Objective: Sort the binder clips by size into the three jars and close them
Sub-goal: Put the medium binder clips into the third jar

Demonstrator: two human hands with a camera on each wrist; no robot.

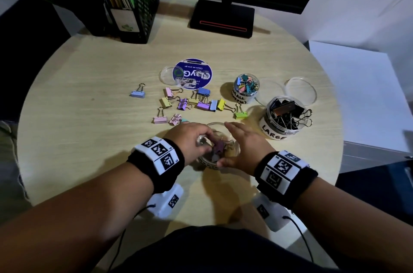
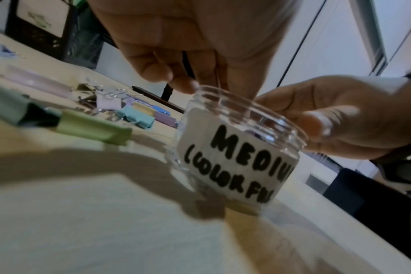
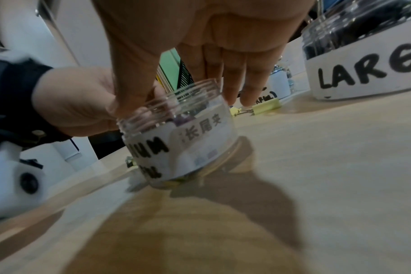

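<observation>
Between both hands, right hand (image 1: pixel 247 145) open, left hand (image 1: pixel 190 138) indistinct, stands the clear MEDIUM-labelled jar (image 2: pixel 235 153)

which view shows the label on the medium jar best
The left wrist view: the medium jar faces it, with "MEDIU" over "COLORFU" readable. The right wrist view shows only the label's end letters. In the head view both hands hide most of it.

medium jar (image 1: pixel 232 152) base: hidden by hands | large jar (image 3: pixel 364 55): cut off
</observation>
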